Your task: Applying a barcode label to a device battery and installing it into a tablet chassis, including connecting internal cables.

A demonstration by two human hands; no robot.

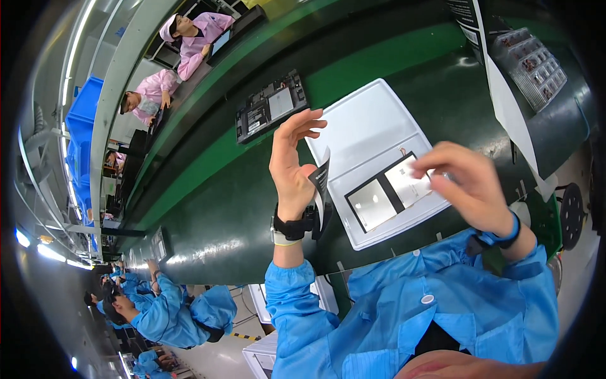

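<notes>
My left hand is raised at the left side of a white plastic tray. Its fingers are bent over at the top, and a black label with a white back is held at its thumb. In the tray's near part lies a flat battery pack with two silver cells in black frames; a thin wire shows at its far edge. Just above the right cell hovers my right hand, blurred by motion. Whether its fingertips touch the cell or pinch anything is not clear.
An opened dark electronic device sits on the green bench beyond the tray. At right, a long label strip hangs down beside a clear compartment box of small parts. Co-workers in pink and blue work along the line.
</notes>
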